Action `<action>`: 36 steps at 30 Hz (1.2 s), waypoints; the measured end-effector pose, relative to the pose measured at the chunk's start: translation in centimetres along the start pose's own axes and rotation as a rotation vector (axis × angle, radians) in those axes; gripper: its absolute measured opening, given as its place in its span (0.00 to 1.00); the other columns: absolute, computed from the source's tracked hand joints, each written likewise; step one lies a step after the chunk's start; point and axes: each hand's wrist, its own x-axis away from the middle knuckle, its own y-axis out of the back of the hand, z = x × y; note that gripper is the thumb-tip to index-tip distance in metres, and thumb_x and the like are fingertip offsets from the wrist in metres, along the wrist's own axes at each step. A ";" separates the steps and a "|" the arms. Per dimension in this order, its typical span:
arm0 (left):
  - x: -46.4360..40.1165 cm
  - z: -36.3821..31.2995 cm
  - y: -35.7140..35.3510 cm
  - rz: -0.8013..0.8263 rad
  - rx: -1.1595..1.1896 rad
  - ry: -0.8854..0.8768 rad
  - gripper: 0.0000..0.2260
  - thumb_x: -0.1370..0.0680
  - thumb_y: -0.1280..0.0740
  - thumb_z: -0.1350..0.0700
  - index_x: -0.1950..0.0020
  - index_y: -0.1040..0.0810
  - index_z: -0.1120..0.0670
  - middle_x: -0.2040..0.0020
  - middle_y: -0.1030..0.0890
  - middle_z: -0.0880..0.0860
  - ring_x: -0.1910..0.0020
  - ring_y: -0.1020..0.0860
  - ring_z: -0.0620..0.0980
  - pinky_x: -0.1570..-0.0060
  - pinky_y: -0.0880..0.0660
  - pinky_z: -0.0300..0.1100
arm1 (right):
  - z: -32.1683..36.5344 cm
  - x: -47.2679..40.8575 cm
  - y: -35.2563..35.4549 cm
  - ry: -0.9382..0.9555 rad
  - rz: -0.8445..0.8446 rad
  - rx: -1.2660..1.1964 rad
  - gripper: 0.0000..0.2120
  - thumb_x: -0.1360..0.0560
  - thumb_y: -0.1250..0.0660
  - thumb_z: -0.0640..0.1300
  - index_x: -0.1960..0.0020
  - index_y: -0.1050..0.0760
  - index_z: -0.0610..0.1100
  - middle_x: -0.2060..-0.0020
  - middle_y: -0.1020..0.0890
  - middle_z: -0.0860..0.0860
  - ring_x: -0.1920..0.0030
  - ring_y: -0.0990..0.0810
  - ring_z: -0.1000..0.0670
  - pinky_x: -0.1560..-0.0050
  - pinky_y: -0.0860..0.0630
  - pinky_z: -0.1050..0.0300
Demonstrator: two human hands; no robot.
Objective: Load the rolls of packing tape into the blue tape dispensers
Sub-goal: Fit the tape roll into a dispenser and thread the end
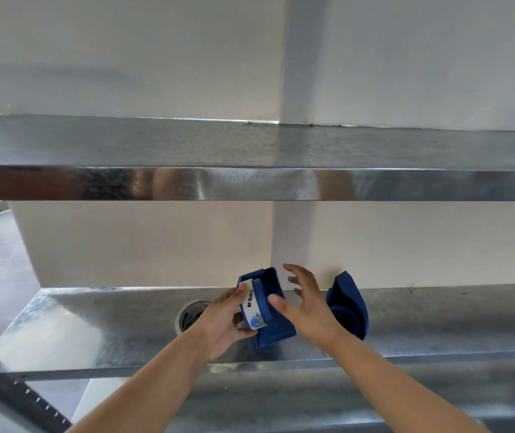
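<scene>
The left hand (pixel 218 323) is gripping a blue plastic tape dispenser (pixel 268 310), hiding most of a pale tape roll (pixel 189 315) at its 9 o'clock, while the right hand (pixel 307 307) is hovering with fingers spread.

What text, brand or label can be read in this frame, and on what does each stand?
"M&G", followed by characters too blurred to read: on the white label of the blue tape dispenser gripped by the left hand.
Round blue-green mark low on that label: unreadable.
Red print on the tape roll: too small.

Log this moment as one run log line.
left hand: grips blue dispenser | right hand: open beside it | tape roll: on shelf, unloaded
</scene>
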 end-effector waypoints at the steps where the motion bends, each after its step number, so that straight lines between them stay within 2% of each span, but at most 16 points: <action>1: 0.0 0.0 0.1 0.005 -0.021 -0.006 0.13 0.20 0.41 0.52 0.41 0.25 0.58 0.45 0.21 0.60 0.45 0.23 0.59 0.42 0.26 0.59 | 0.7 0.0 -0.1 0.022 0.084 0.026 0.33 0.31 0.28 0.51 0.31 0.40 0.53 0.36 0.35 0.57 0.37 0.33 0.57 0.40 0.34 0.66; 3: 0.2 0.0 0.3 0.036 -0.029 -0.009 0.15 0.20 0.42 0.51 0.40 0.25 0.57 0.45 0.20 0.60 0.45 0.22 0.58 0.43 0.25 0.57 | 1.8 -0.2 -0.5 0.035 0.220 0.066 0.36 0.34 0.25 0.51 0.31 0.40 0.54 0.36 0.35 0.57 0.36 0.33 0.57 0.39 0.33 0.65; 5: 0.4 0.2 0.1 0.074 0.021 -0.003 0.15 0.19 0.44 0.50 0.40 0.24 0.56 0.46 0.18 0.59 0.48 0.20 0.56 0.44 0.24 0.55 | 2.2 -0.4 -1.0 0.025 0.280 0.113 0.38 0.35 0.24 0.51 0.31 0.41 0.53 0.39 0.33 0.58 0.37 0.32 0.58 0.37 0.32 0.64; 6: 0.5 0.4 0.0 0.090 0.060 0.007 0.16 0.19 0.45 0.49 0.41 0.24 0.56 0.47 0.17 0.58 0.48 0.19 0.55 0.45 0.23 0.54 | 2.2 -0.4 -1.3 0.014 0.288 0.119 0.38 0.35 0.24 0.51 0.31 0.41 0.54 0.40 0.32 0.58 0.39 0.31 0.58 0.39 0.31 0.67; 9: 0.3 1.1 0.1 0.077 0.143 0.021 0.20 0.19 0.47 0.46 0.39 0.24 0.56 0.43 0.18 0.59 0.43 0.21 0.56 0.42 0.25 0.54 | 2.2 -0.4 -1.9 0.003 0.251 0.091 0.34 0.36 0.24 0.50 0.35 0.37 0.56 0.41 0.27 0.55 0.43 0.27 0.58 0.50 0.31 0.75; 12: 0.0 1.5 0.9 -0.004 0.201 0.021 0.20 0.19 0.47 0.47 0.37 0.25 0.57 0.40 0.19 0.60 0.40 0.23 0.59 0.38 0.29 0.56 | 2.2 -0.6 -1.7 0.006 0.204 0.117 0.28 0.36 0.24 0.49 0.42 0.35 0.58 0.44 0.25 0.55 0.45 0.25 0.57 0.49 0.28 0.68; 15: -0.3 1.7 2.0 -0.106 0.255 0.023 0.18 0.19 0.46 0.49 0.36 0.27 0.58 0.41 0.21 0.62 0.44 0.23 0.60 0.46 0.26 0.57 | 2.1 -0.7 -0.2 -0.059 0.184 0.090 0.28 0.35 0.25 0.52 0.41 0.36 0.58 0.47 0.25 0.57 0.46 0.24 0.54 0.47 0.25 0.61; 17: -0.4 1.6 2.8 -0.148 0.270 0.008 0.17 0.19 0.45 0.50 0.36 0.27 0.58 0.42 0.21 0.62 0.47 0.23 0.60 0.51 0.25 0.55 | 2.2 -1.2 1.2 -0.127 0.139 -0.049 0.28 0.33 0.26 0.51 0.39 0.36 0.58 0.50 0.26 0.60 0.48 0.24 0.57 0.49 0.24 0.62; 20: -0.4 0.9 3.8 -0.193 0.273 -0.047 0.15 0.18 0.46 0.52 0.40 0.25 0.58 0.45 0.20 0.61 0.47 0.23 0.59 0.41 0.28 0.59 | 0.8 -2.4 3.3 -0.159 0.043 -0.105 0.25 0.31 0.28 0.48 0.38 0.36 0.56 0.50 0.25 0.58 0.50 0.24 0.57 0.53 0.25 0.65; 21: -0.2 0.7 4.0 -0.199 0.292 -0.066 0.14 0.18 0.46 0.53 0.43 0.24 0.57 0.46 0.20 0.60 0.48 0.23 0.59 0.40 0.30 0.59 | -0.1 -2.8 3.8 -0.153 0.019 -0.029 0.25 0.31 0.27 0.48 0.39 0.34 0.54 0.48 0.24 0.56 0.48 0.23 0.55 0.52 0.25 0.63; 23: 0.2 0.3 4.6 -0.215 0.331 -0.093 0.13 0.18 0.47 0.54 0.45 0.24 0.57 0.47 0.20 0.59 0.48 0.22 0.59 0.44 0.27 0.58 | -2.6 -3.0 4.3 -0.167 0.026 0.185 0.29 0.33 0.27 0.50 0.36 0.34 0.52 0.42 0.25 0.50 0.42 0.25 0.50 0.43 0.27 0.59; 24: 0.3 0.2 5.1 -0.232 0.342 -0.105 0.13 0.18 0.47 0.54 0.45 0.24 0.57 0.47 0.20 0.59 0.48 0.22 0.59 0.46 0.26 0.57 | -3.7 -2.9 4.1 -0.210 0.064 0.281 0.33 0.33 0.27 0.52 0.32 0.38 0.52 0.37 0.29 0.49 0.38 0.29 0.50 0.39 0.31 0.58; 26: 0.4 0.2 6.0 -0.254 0.365 -0.110 0.14 0.18 0.47 0.53 0.42 0.25 0.57 0.43 0.21 0.61 0.44 0.23 0.61 0.42 0.27 0.60 | -5.4 -2.3 3.1 -0.258 0.164 0.507 0.40 0.31 0.30 0.53 0.26 0.47 0.53 0.32 0.39 0.47 0.33 0.37 0.48 0.34 0.35 0.58; 29: 0.4 0.2 7.1 -0.271 0.432 -0.080 0.18 0.19 0.47 0.52 0.35 0.29 0.60 0.37 0.24 0.65 0.39 0.25 0.64 0.36 0.32 0.62 | -6.5 -1.9 0.6 -0.123 0.292 0.837 0.40 0.30 0.33 0.53 0.25 0.52 0.55 0.28 0.47 0.47 0.28 0.43 0.44 0.33 0.33 0.54; 32: 0.6 0.0 7.2 -0.268 0.469 -0.084 0.19 0.18 0.47 0.51 0.34 0.30 0.60 0.37 0.24 0.65 0.39 0.25 0.64 0.38 0.29 0.61 | -6.7 -2.1 -1.8 -0.153 0.350 0.878 0.42 0.30 0.33 0.55 0.25 0.54 0.55 0.27 0.50 0.46 0.27 0.45 0.43 0.32 0.35 0.50; 36: 1.1 -0.8 7.2 -0.253 0.505 -0.107 0.19 0.18 0.48 0.52 0.33 0.31 0.62 0.38 0.24 0.65 0.46 0.22 0.62 0.50 0.25 0.56 | -6.8 -2.4 -3.6 -0.185 0.362 0.872 0.42 0.30 0.33 0.59 0.25 0.53 0.52 0.27 0.48 0.45 0.28 0.44 0.42 0.31 0.36 0.48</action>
